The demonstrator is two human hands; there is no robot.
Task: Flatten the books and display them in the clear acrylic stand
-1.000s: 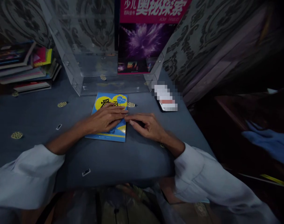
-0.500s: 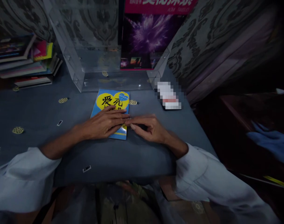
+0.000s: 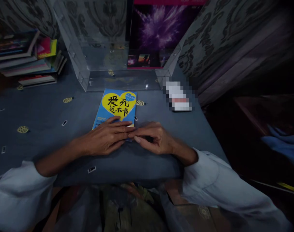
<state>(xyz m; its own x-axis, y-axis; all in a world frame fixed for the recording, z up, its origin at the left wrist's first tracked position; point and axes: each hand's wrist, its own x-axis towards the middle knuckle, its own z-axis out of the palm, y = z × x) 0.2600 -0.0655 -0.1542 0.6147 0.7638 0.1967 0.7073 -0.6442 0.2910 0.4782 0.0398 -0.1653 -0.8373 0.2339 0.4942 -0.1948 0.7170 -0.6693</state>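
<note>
A blue book with a yellow heart and black characters (image 3: 119,103) lies flat on the table's grey-blue cloth. My left hand (image 3: 108,135) rests flat across the book's lower part, fingers stretched to the right. Beside the book's lower right edge is my right hand (image 3: 153,137), its thumb and forefinger close together, the forefinger meeting the left fingertips. Whatever may be between those right fingers is too small to make out.
A clear acrylic rack (image 3: 82,79) stands behind the book, with a purple book (image 3: 158,29) upright in it. Stacked books (image 3: 38,64) lie at the back left. A pixelated, phone-like object (image 3: 179,96) lies on the right. The cloth (image 3: 151,170) ends near my lap.
Both hands have moved down toward the table's near edge, relative to the book. More of the heart and the characters shows now. The view has shifted slightly.
</note>
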